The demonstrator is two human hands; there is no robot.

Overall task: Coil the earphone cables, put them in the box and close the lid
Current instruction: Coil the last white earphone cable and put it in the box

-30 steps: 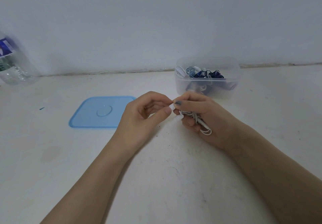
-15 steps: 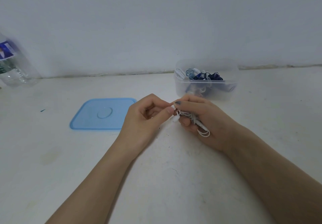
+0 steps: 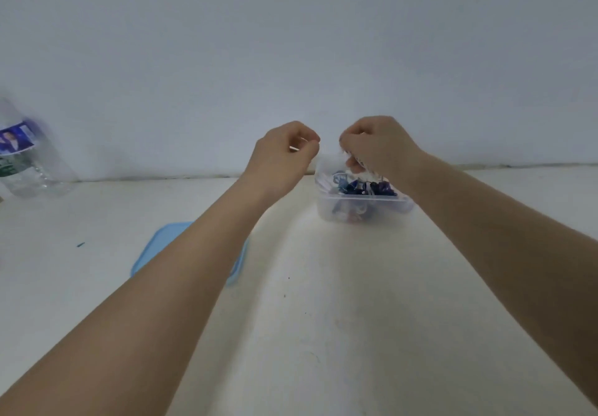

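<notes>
Head cam: far left there's a plastic water bottle, then the blue lid flat on the table under your forearm. Your left hand is curled, can't tell if it's pinching anything. Your right hand grips the coiled white earphone cable right over the open clear box.

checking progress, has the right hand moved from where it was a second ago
Yes. The right hand, gripping the coiled white earphone cable, has moved away from the person, from the table in front of the clear box to above it.
</notes>
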